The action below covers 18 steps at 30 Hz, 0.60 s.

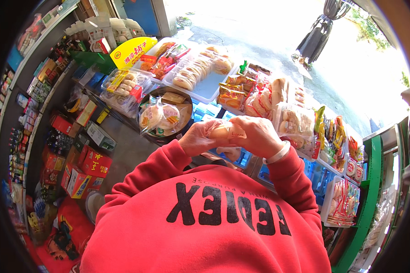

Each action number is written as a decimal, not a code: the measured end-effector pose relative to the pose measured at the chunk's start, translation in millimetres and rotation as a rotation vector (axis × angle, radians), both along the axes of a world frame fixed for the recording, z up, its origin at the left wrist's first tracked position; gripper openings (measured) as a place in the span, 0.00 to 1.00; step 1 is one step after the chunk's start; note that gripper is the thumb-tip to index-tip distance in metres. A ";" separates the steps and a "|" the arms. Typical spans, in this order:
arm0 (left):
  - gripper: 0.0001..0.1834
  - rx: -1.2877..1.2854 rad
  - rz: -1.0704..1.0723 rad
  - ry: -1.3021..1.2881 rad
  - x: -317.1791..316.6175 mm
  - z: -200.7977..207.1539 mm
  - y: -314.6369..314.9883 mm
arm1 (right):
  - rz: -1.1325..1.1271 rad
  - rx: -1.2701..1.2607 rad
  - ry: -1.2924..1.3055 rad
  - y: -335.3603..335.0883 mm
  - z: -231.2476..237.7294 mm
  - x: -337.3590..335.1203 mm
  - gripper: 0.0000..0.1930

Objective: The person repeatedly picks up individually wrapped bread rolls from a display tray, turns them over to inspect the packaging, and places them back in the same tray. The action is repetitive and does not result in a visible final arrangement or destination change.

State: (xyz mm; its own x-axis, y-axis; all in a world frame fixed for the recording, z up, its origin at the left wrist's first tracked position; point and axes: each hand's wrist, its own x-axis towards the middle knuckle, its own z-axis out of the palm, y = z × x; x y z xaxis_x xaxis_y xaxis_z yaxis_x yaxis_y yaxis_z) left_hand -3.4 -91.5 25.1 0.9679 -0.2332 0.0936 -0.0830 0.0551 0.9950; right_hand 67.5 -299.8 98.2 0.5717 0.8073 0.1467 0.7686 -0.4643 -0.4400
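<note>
In front of my chest, both hands are closed on a pale round bun (220,132) in a clear plastic wrapper with reddish print. My left hand (197,137) grips its left side. My right hand (258,134), with a pale band at the wrist, holds the wrapper at the right. Just left of my left hand stands a dark round tub (190,119) with large bagged round cakes (158,117). Beyond the hands lies a white tray (208,94) with a row of wrapped round buns (191,74). The undersides of my fingers are partly hidden.
Bagged snacks (259,102) and clear boxes of pastries (295,123) crowd the display to the right. A green post (371,182) rises at far right. Shelves of goods (36,86) line the left, with red cartons (87,170) low down. Bright pavement (255,41) lies beyond.
</note>
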 end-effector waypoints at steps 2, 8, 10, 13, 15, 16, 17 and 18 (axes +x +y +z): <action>0.21 0.018 0.016 0.041 2.8 1.9 7.4 | 0.017 0.020 -0.035 6.5 -0.6 6.1 0.23; 0.15 0.004 0.106 -0.129 27.6 22.3 29.0 | -0.020 0.066 0.008 31.8 14.6 27.3 0.23; 0.15 0.087 0.126 -0.204 41.7 25.7 38.5 | -0.033 0.033 0.037 41.1 15.9 37.1 0.22; 0.15 0.028 0.104 -0.235 66.8 26.8 53.0 | -0.065 0.074 0.085 54.4 29.8 50.1 0.21; 0.17 0.007 0.065 -0.219 81.6 33.5 62.9 | -0.094 0.103 0.101 61.7 35.8 60.7 0.20; 0.18 -0.018 0.041 -0.219 89.4 34.7 68.3 | -0.103 0.111 0.115 67.5 35.8 66.2 0.20; 0.18 -0.046 0.015 -0.220 97.1 35.2 72.8 | -0.115 0.118 0.126 72.5 36.0 70.5 0.20; 0.19 -0.073 -0.011 -0.222 105.2 34.8 77.7 | -0.126 0.125 0.138 77.9 36.3 75.1 0.20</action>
